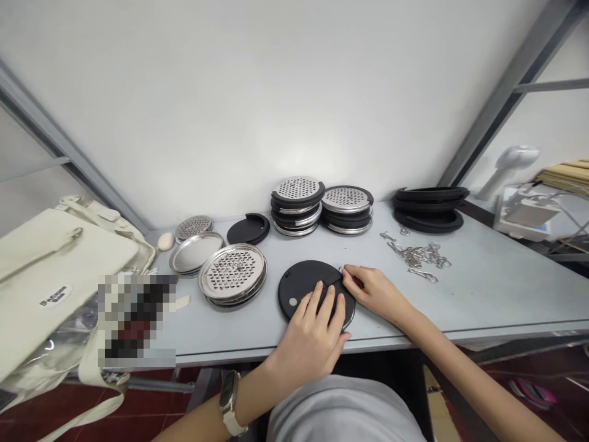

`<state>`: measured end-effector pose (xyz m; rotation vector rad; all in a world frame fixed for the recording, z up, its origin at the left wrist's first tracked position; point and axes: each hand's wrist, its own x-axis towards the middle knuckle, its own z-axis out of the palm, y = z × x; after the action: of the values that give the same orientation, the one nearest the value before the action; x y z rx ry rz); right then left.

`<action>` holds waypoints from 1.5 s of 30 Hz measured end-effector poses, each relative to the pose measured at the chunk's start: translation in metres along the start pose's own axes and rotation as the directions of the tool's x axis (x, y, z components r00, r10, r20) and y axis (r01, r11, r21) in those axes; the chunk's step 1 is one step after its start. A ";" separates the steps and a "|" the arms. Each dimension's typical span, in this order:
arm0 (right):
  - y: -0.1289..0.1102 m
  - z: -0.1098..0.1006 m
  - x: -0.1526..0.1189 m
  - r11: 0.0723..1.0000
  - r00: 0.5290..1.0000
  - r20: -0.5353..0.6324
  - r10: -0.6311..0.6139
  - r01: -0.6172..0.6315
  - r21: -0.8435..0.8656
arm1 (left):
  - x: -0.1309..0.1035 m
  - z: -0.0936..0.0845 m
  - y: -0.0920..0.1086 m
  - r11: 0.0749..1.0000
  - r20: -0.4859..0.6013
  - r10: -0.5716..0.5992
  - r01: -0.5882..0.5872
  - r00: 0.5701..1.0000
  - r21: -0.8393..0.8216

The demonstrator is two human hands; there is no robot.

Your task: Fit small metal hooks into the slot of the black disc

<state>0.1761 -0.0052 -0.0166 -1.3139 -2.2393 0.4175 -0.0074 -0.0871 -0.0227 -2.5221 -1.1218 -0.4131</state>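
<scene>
A round black plastic lid point(301, 276) lies flat near the front edge of the table, with a pale round spot at its left. My left hand point(317, 325) rests on it, fingers spread over its surface and thumb by the near rim. At the far right rim, my right hand point(375, 291) is closed in a pinch. A bit of metal shows at its fingertips, seemingly a small metal hook, mostly hidden by the fingers. Several similar metal hooks point(421, 255) lie in a loose heap to the right.
Left of the lid are perforated metal grater discs point(232, 270) in a stack and plain metal discs point(197, 252). Behind stand two piles of black-rimmed graters point(297, 205) and one black cover point(248, 229). Black rings point(427, 218) sit back right. A cream bag point(59, 270) is far left.
</scene>
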 end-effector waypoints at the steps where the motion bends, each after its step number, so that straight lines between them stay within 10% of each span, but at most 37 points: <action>1: 0.000 0.000 0.000 1.000 1.000 -0.005 0.001 -0.001 0.006 | 0.000 0.000 0.000 1.000 -0.001 0.001 -0.001 1.000 0.000; 45: -0.003 0.000 0.000 0.992 0.999 0.049 0.002 -0.008 0.129 | -0.001 0.001 0.001 1.000 0.000 -0.005 0.005 1.000 -0.001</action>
<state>0.1743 -0.0064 -0.0149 -1.2556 -2.2088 0.5917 -0.0071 -0.0878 -0.0238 -2.5208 -1.1290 -0.4155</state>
